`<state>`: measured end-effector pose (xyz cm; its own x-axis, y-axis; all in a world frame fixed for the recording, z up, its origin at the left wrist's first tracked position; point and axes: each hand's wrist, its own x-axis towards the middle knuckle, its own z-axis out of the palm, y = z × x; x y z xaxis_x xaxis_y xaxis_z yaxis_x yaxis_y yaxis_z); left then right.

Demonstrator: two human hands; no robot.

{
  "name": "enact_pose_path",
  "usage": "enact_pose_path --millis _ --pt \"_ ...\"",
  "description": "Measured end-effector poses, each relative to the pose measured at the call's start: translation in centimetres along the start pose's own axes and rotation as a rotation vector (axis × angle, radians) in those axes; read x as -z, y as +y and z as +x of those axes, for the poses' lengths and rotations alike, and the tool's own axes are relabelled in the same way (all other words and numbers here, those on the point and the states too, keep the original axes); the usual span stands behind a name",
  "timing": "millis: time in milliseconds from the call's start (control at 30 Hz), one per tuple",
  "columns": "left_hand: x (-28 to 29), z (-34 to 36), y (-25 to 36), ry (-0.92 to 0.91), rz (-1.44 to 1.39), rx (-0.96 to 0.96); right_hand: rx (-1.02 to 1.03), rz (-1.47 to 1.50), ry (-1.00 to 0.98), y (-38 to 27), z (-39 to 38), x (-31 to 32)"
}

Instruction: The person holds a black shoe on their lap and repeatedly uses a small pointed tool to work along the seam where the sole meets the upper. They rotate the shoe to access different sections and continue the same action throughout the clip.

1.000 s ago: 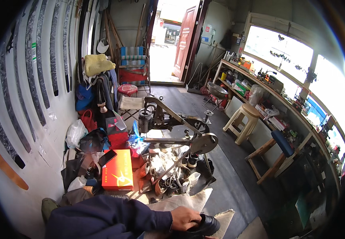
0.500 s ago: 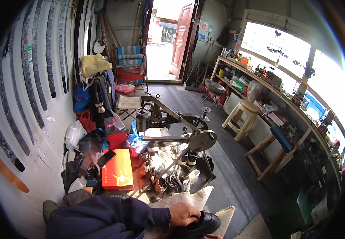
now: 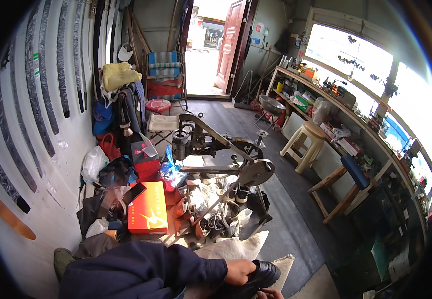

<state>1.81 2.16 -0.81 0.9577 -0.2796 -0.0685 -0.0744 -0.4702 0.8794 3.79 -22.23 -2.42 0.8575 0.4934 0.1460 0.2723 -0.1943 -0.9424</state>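
A black leather shoe [image 3: 268, 273] lies over my lap at the bottom of the view, its rounded end toward the right. My left hand [image 3: 240, 272] comes in from the left in a dark blue sleeve, closed on the shoe's upper with the fingers curled into it. At the lower edge, only the fingertips of my right hand [image 3: 270, 294] show, close to the shoe's near side. They look pinched together, and a tiny dark tip sticks out by them that I cannot make out. A pale cloth [image 3: 238, 246] covers my legs under the shoe.
Ahead stands a hand-cranked sewing machine [image 3: 216, 144] with a large wheel [image 3: 256, 173]. Several shoes [image 3: 216, 219] are heaped under it. A red-orange box [image 3: 147, 209] bears a phone [image 3: 134, 192]. Stools [image 3: 303, 144] and a cluttered workbench [image 3: 345, 112] line the right side.
My left hand and the shoe have shifted slightly right. My right fingertips have risen further into view at the lower edge, beside the shoe.
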Motion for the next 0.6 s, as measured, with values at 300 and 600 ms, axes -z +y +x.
enact_pose_path --millis 300,600 --pt "-1.3 -2.4 -1.6 0.219 -0.228 -0.268 -0.001 -0.156 0.015 0.5 -0.1 0.0" --pt "-1.5 -3.7 -0.5 0.227 -0.005 -0.261 0.048 -0.497 -0.029 -1.2 1.1 -0.6"
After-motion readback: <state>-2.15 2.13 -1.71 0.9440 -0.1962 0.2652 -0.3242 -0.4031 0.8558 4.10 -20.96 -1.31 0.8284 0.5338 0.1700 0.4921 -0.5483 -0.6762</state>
